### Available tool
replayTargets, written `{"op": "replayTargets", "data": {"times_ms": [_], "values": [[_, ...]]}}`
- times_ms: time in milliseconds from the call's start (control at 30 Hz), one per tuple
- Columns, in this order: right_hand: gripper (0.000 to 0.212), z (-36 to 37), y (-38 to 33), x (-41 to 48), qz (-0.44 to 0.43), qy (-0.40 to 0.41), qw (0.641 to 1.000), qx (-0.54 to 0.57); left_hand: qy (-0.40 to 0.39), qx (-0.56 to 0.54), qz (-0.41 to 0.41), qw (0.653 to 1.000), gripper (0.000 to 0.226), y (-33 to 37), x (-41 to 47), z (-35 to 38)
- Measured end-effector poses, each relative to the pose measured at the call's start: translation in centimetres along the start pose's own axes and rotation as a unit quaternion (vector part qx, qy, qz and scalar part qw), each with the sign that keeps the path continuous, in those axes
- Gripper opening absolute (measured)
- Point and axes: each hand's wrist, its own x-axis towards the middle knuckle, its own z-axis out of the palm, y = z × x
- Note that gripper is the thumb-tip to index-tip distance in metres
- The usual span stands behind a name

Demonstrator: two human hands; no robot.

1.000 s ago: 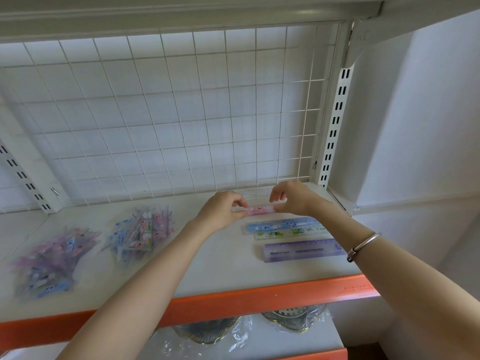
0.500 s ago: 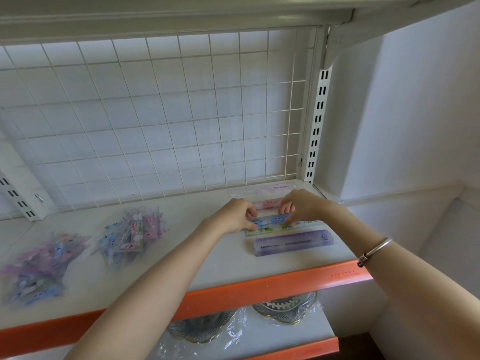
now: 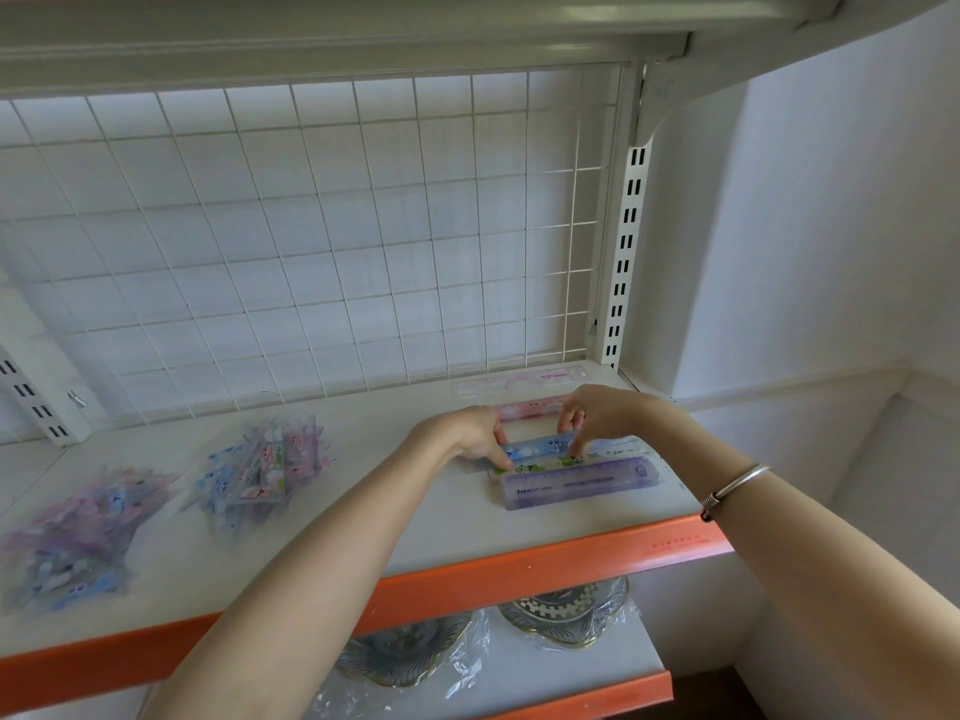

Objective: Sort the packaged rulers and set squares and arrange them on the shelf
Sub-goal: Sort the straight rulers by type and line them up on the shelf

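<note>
At shelf (image 3: 415, 517) right end, pink ruler (image 3: 524, 409) now set down. My left hand (image 3: 465, 433) and right hand (image 3: 602, 413) pinch blue ruler (image 3: 540, 449).

1. One view, worn on the person's head. It looks forward and down onto a white shelf (image 3: 322, 517) from just in front of its orange edge (image 3: 519, 569).
2. Faces the wire grid (image 3: 311, 252) at the back, turned a little right. The slotted upright (image 3: 626, 241) and side wall (image 3: 831, 200) fill the right third.
3. Close in. Both forearms enter from the bottom edge. The left hand (image 3: 462, 439) and right hand (image 3: 602, 413) meet right of centre at the rulers (image 3: 576, 480).
4. Wide-angle lens: grid lines and shelf edges bow. The frame reaches from the upper shelf's underside (image 3: 363, 33) along the top to the lower shelf (image 3: 571, 662) at the bottom.
</note>
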Motion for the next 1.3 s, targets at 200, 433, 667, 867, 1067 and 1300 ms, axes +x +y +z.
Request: {"op": "replayTargets", "data": {"times_ms": [200, 433, 667, 867, 1067, 1300], "values": [[0.03, 0.4, 0.1, -0.5, -0.016, 0.028, 0.999, 0.026, 0.031, -0.01, 0.023, 0.999, 0.04, -0.1, -0.2, 0.2], [0.02, 0.4, 0.5, -0.7, -0.054, 0.102, 0.992, 0.056, 0.154, -0.074, 0.07, 0.983, 0.02, -1.4, -0.9, 0.3], [0.022, 1.8, 0.8, -0.3, -0.033, 0.137, 0.99, 0.033, 0.205, -0.077, 0.052, 0.974, 0.012, -3.1, -1.3, 0.7], [0.016, 1.9, 1.7, -1.0, -0.009, 0.169, 0.984, 0.051, 0.256, -0.115, 0.042, 0.959, 0.013, -4.4, -1.7, 1.0], [0.009, 2.0, 1.7, -1.2, 0.016, 0.239, 0.97, 0.041, 0.284, -0.117, 0.022, 0.951, 0.01, -4.3, -1.6, 1.3], [0.009, 2.6, 1.5, -1.4, 0.047, 0.276, 0.957, 0.072, 0.262, -0.143, 0.012, 0.954, 0.013, -3.8, -1.6, 1.2]]}}
